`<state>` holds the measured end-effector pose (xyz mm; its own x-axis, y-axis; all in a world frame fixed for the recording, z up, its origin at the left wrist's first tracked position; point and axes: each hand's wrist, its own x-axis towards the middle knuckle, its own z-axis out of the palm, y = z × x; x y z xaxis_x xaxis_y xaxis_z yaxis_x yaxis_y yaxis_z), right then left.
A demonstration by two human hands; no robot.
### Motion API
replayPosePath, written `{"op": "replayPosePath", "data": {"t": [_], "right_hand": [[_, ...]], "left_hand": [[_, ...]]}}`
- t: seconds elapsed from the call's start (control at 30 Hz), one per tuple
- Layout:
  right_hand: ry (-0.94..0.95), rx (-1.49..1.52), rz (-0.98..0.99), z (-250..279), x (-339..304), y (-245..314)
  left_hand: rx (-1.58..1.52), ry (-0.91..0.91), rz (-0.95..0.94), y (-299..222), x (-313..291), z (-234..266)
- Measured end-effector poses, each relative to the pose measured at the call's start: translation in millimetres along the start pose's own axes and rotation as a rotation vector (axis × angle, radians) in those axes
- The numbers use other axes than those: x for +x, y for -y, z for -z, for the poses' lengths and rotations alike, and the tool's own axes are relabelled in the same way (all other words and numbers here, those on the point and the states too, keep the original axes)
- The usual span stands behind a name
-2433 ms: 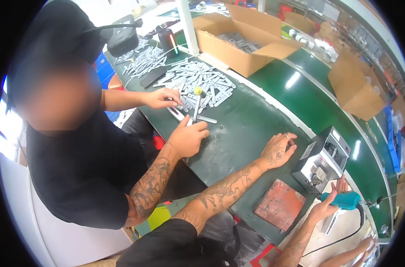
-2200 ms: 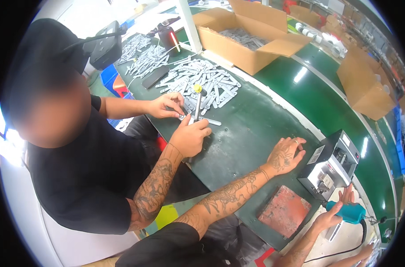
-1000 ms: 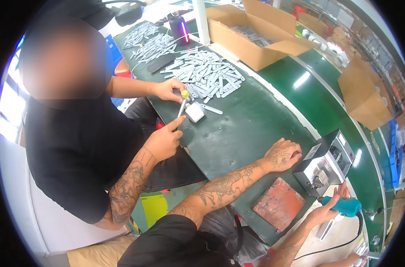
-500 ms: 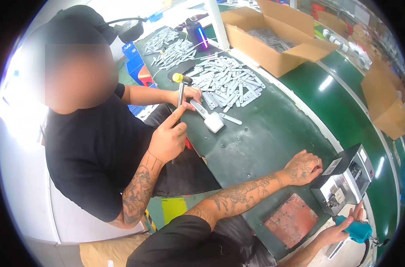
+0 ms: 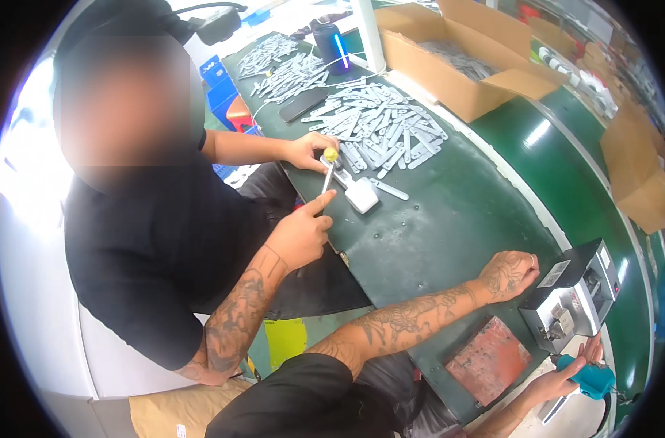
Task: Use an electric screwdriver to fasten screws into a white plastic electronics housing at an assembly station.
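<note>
My left hand (image 5: 509,276) rests on the green table beside a small grey-and-black machine (image 5: 570,299). Its fingers are curled inward, and whatever may be inside them is hidden. At the lower right, my right hand (image 5: 555,381) has its fingers stretched toward the machine's near side. A teal power tool (image 5: 595,377) lies against that hand; I cannot tell whether the thumb grips it. Between my arms sits a worn reddish square block (image 5: 488,360) on the table.
At left, a co-worker holds a yellow-tipped hammer (image 5: 330,155) over a white-headed grey piece (image 5: 361,195). Grey strips (image 5: 391,128) lie heaped beyond, near a phone (image 5: 303,106) and dark cylinder (image 5: 331,50). An open carton (image 5: 486,102) stands on the far side.
The co-worker's hammer head has come down toward the grey piece. My left hand's fingers have curled in more tightly. My right hand stays by the teal tool, and the view has shifted slightly.
</note>
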<state>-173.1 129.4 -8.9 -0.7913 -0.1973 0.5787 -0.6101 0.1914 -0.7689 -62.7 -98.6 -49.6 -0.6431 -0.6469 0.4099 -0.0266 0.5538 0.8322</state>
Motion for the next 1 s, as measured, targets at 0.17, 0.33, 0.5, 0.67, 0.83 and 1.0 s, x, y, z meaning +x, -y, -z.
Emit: {"op": "replayPosePath", "data": {"t": [0.17,0.33,0.5,0.67,0.83,1.0], "right_hand": [[-0.004,-0.004,0.036,-7,1,19],[-0.018,0.082,0.050,-5,3,15],[0.008,0.073,0.011,-3,2,15],[0.020,0.081,-0.020,2,1,8],[0.004,0.149,-0.045,-2,0,10],[0.009,0.123,-0.010,-3,1,19]], "left_hand": [[-0.050,0.010,0.038,4,2,-1],[-0.089,0.028,0.000,-4,5,1],[-0.118,0.095,0.105,-15,6,6],[-0.020,0.159,0.082,-15,5,3],[0.040,0.119,0.023,-10,2,1],[0.035,0.160,-0.004,-12,-1,2]]}}
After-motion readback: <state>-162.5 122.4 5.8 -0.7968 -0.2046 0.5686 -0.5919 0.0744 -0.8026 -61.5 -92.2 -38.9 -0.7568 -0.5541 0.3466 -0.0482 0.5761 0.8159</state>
